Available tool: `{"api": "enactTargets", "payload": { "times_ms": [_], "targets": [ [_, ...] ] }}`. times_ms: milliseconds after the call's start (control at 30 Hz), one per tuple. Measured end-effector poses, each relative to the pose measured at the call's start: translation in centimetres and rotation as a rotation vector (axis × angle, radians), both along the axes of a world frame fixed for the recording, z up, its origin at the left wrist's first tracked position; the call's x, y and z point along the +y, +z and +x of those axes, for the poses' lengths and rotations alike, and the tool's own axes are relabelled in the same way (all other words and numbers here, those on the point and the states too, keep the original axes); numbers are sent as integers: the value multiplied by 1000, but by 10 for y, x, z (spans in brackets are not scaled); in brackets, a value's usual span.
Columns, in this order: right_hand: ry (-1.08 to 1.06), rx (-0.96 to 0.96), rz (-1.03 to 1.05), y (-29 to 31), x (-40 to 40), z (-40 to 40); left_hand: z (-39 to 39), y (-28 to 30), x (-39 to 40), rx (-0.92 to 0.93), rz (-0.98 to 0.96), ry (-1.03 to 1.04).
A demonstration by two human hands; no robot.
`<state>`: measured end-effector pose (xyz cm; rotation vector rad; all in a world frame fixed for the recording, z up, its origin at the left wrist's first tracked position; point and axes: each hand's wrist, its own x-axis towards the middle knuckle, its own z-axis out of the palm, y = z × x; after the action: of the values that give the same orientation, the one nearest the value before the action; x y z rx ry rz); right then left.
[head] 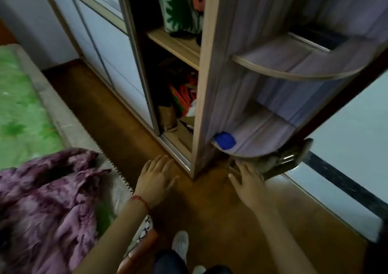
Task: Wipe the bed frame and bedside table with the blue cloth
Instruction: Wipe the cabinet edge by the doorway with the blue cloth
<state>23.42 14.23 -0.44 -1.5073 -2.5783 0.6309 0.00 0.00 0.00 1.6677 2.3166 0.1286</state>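
Note:
A small blue cloth (225, 140) lies bunched on the lowest rounded corner shelf (260, 135) of a wooden wardrobe. My right hand (248, 181) hangs just below that shelf's rim, fingers spread, holding nothing. My left hand (155, 179), with a red thread around the wrist, is stretched out over the brown floor, fingers apart and empty. The bed (69, 124) with a green sheet runs along the left side. A purple blanket (46, 206) is heaped on its near end.
The wardrobe's sliding door stands open on shelves (178, 45) stuffed with bags and clothes. A second rounded shelf (294, 64) juts out above. A dark object (287, 158) sits under the low shelf. My feet (180, 244) stand on the narrow brown floor strip between bed and wardrobe.

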Motion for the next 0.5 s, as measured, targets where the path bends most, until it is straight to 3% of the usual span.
{"api": "enactTargets", "payload": {
  "times_ms": [300,500],
  "targets": [
    [-37,13,-23,-25,62,-11,-3,-34,75,51,89,-84],
    [-43,13,-108,-73,126,-15,8,-81,114,14,32,-26]
  ]
}}
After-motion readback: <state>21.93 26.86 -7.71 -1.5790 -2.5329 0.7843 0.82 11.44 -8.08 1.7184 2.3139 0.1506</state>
